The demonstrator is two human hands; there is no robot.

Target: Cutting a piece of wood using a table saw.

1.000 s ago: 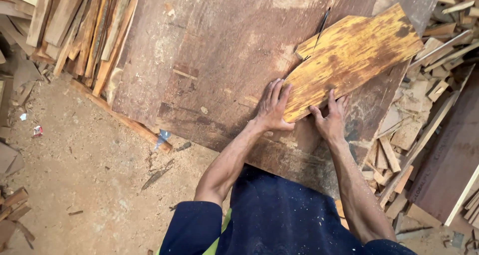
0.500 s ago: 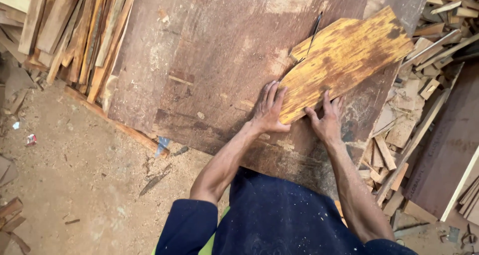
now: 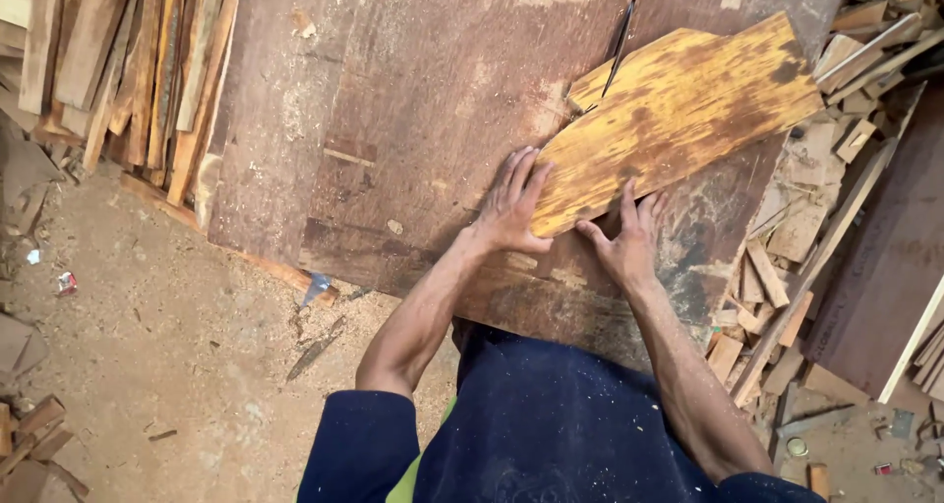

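- Sawdust-strewn workshop floor, offcut piles at both sides, with a big dark board as the work surface.
- Yellow plywood piece lies flat on it, a thin blade standing in its cut.
- Left hand and right hand press its near edge, fingers spread flat, gripping nothing.
- Risk: the piece could skid or bind, carrying fingers toward the blade.

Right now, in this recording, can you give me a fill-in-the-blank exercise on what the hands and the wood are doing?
1. Both hands press on the near edge of a ____-stained plywood piece.
2. That piece lies on a large dark ____ table top.
3. A thin saw blade stands in a slot at the piece's ____ edge.
4. The left hand lies ____, fingers together; the right hand is beside it.

Missing words: yellow; brown; far; flat
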